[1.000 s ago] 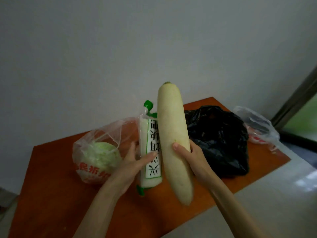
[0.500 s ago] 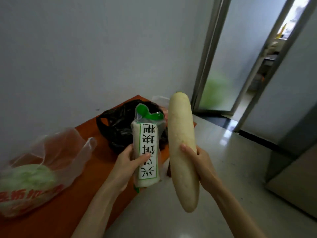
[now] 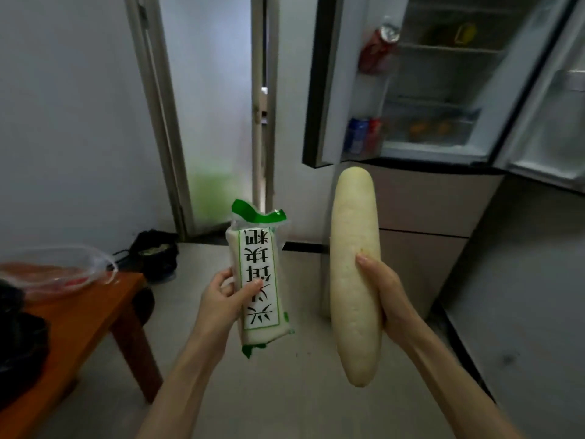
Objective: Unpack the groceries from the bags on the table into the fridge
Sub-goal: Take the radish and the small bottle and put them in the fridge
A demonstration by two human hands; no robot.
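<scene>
Groceries were carried upright toward the open fridge (image 3: 443, 90); left hand (image 3: 221, 299) fingers curled round the white packet (image 3: 258, 274); right hand (image 3: 384, 296) fingers wrapped round the long pale gourd (image 3: 353, 248).

Both forearms reach forward, side by side. Left hand (image 3: 221, 299) grips a white plastic-wrapped packet with green print (image 3: 258, 274), thumb across the label. Right hand (image 3: 384, 296) wraps a long pale cream gourd (image 3: 353, 248), upright.

Low at the left edge, the orange-brown wooden surface (image 3: 79, 315) juts into view, one leg showing. On it lies a clear plastic bag (image 3: 63, 270) with something red inside, and a black bag (image 3: 19, 340) just beside it. Beyond, on the pale floor (image 3: 285, 391), a dark bag (image 3: 155, 251) sits by the doorframe.
</scene>
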